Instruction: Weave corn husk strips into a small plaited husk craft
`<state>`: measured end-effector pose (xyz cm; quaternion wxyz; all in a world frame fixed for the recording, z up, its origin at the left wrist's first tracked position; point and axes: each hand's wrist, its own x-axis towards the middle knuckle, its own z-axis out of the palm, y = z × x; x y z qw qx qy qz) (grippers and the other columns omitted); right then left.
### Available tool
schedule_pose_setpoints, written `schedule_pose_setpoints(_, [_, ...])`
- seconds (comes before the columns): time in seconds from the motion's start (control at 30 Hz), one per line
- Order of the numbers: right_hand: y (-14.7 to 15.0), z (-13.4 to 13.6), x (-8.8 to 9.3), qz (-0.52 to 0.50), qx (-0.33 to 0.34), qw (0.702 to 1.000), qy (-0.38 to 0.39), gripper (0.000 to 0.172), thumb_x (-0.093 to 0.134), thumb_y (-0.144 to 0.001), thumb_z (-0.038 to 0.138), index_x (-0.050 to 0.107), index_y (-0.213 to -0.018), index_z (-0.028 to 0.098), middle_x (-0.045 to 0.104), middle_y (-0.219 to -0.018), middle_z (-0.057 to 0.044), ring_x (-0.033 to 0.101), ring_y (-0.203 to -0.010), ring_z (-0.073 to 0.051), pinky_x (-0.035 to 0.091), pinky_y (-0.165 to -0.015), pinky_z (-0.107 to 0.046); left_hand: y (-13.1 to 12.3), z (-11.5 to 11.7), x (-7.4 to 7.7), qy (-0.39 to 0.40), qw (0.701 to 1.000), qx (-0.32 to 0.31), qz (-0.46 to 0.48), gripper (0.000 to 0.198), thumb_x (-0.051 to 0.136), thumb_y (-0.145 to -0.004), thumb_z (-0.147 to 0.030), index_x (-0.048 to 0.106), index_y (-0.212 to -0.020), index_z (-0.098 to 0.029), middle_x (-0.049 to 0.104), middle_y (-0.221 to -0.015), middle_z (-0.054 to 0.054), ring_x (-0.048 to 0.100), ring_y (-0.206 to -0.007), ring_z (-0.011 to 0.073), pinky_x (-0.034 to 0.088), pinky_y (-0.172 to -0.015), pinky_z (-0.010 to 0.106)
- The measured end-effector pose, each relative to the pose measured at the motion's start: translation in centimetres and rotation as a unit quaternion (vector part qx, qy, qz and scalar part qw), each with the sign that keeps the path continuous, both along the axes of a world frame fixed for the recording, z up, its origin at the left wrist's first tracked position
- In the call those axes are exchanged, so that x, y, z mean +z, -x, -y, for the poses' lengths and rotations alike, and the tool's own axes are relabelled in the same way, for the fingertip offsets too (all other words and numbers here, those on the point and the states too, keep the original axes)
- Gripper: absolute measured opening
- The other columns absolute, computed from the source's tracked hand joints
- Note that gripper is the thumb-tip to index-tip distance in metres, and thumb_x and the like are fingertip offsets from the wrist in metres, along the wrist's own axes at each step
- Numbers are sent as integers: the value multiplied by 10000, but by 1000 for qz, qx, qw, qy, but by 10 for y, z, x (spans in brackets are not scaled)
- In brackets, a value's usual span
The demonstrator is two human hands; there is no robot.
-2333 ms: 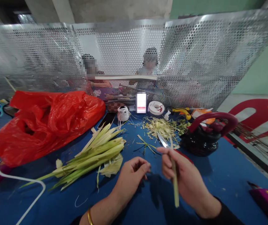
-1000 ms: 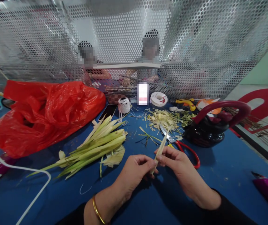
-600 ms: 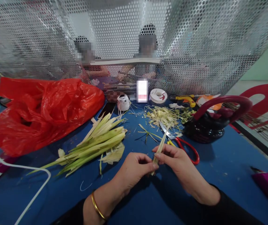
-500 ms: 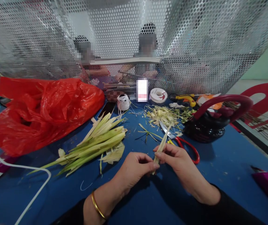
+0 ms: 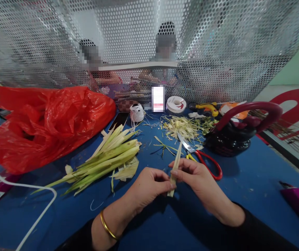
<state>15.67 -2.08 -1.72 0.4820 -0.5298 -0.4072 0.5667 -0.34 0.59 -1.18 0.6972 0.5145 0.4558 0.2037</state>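
Observation:
My left hand [image 5: 146, 186] and my right hand [image 5: 196, 179] meet over the blue table [image 5: 243, 188], both pinching one pale green leaf strip [image 5: 175, 164] that stands nearly upright between the fingertips. Its lower end pokes out below the fingers. A gold bangle [image 5: 106, 226] sits on my left wrist. A bundle of green leaf stalks [image 5: 107, 158] lies to the left of my hands. Red-handled scissors [image 5: 204, 160] lie just beyond my right hand.
A red plastic bag [image 5: 50, 122] fills the left side. Leaf trimmings [image 5: 183, 127], a black basket with a maroon handle [image 5: 233, 136], a thread spool [image 5: 137, 113], a tape roll [image 5: 175, 104] and a phone [image 5: 119, 120] lie behind. A perforated metal screen [image 5: 217, 52] stands at the back, with two people behind it.
My right hand first held the strip alone, pointing down. Both hands then came together on it, and the strip now stands more upright with its tip raised.

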Motion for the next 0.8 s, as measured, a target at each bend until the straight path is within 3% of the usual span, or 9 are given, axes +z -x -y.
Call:
schedule_pose_setpoints(0.23, [1,1,-5,10,20,1000,-7,211,737,-687,291,672,-843,164,681,-692,-7,621,-625,-139,503,-605,-263,-1,-1,-2,6,1000,20,-4,204,756,-625,-330,679,-582,-146,562,-493,-11,452,-479,85,294,-509,227])
schedule_pose_setpoints(0.33, [-2,3,-7,76,-24,993,-90,245,723,-729,270,651,-947,184,682,-754,-18,636,-675,-159,524,-631,-287,0,-1,-2,20,998,63,11,212,756,-628,-338,672,-591,-147,562,-495,-12,458,-471,83,277,-492,224])
schedule_pose_setpoints(0.4, [-5,5,-6,166,-41,962,-215,146,690,-787,213,654,-928,208,658,-802,-19,621,-721,-154,517,-661,-287,0,-1,-1,27,994,102,25,225,762,-626,-348,663,-598,-147,560,-507,-17,458,-465,76,259,-481,222])
schedule_pose_setpoints(0.47, [-6,8,-6,255,-1,906,-339,81,638,-850,152,663,-888,220,618,-815,-18,600,-748,-145,502,-671,-274,1,-1,-1,35,991,126,41,240,776,-616,-355,656,-605,-147,552,-515,-26,454,-461,66,243,-475,218])
schedule_pose_setpoints(0.53, [-7,11,-6,326,53,847,-417,140,597,-886,111,664,-932,224,609,-841,-28,599,-777,-149,497,-671,-271,1,-2,-2,43,988,140,55,253,789,-607,-355,647,-607,-145,539,-515,-36,447,-457,59,228,-470,214])
schedule_pose_setpoints(0.67, [-5,15,-11,432,46,766,-475,184,590,-886,76,652,-987,216,648,-869,-48,607,-785,-171,492,-667,-292,0,-1,-3,58,983,152,79,280,809,-591,-356,630,-626,-144,538,-517,-47,442,-448,51,220,-460,206])
schedule_pose_setpoints(0.8, [-4,17,-11,460,25,737,-495,176,584,-873,56,660,-918,209,663,-805,-40,603,-724,-164,478,-631,-282,-1,2,-3,72,981,160,86,313,833,-564,-350,619,-659,-141,561,-537,-47,461,-449,53,229,-460,200])
